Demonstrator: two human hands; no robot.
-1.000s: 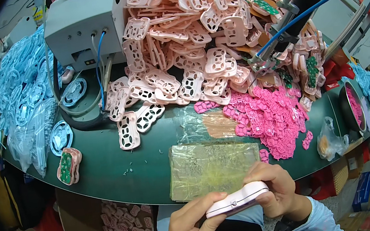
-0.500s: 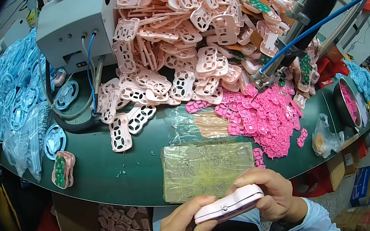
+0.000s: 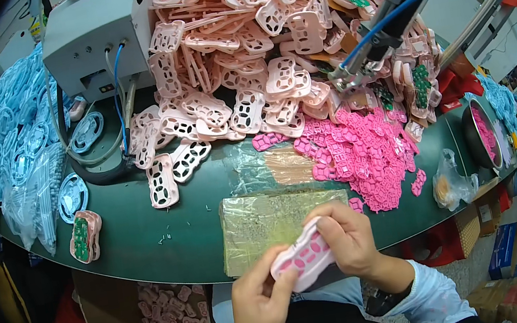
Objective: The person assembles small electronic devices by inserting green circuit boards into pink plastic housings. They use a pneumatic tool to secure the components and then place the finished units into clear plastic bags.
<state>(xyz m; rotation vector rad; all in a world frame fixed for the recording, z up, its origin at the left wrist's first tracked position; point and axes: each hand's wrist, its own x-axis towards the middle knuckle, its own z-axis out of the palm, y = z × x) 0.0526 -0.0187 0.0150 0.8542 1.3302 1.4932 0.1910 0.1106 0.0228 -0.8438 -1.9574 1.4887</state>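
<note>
Both hands hold one pale pink plastic shell with bright pink buttons in its openings, just below the near edge of the green table. My left hand grips its lower left end. My right hand grips its upper right end, thumb on the face. Above the hands a yellowish taped pad lies on the table. A spread of bright pink rubber button pads lies to the right of it. A big heap of pale pink shells fills the table's far side.
A grey machine box with cables stands at the back left. Light blue parts pile up on the left. A shell with a green circuit board lies near the left edge. A cardboard box of pink shells sits below the table. A blue hose runs upper right.
The shell has been tilted so its buttoned face now shows toward me, and both hands have shifted slightly on it. The view has moved a little closer to the table.
</note>
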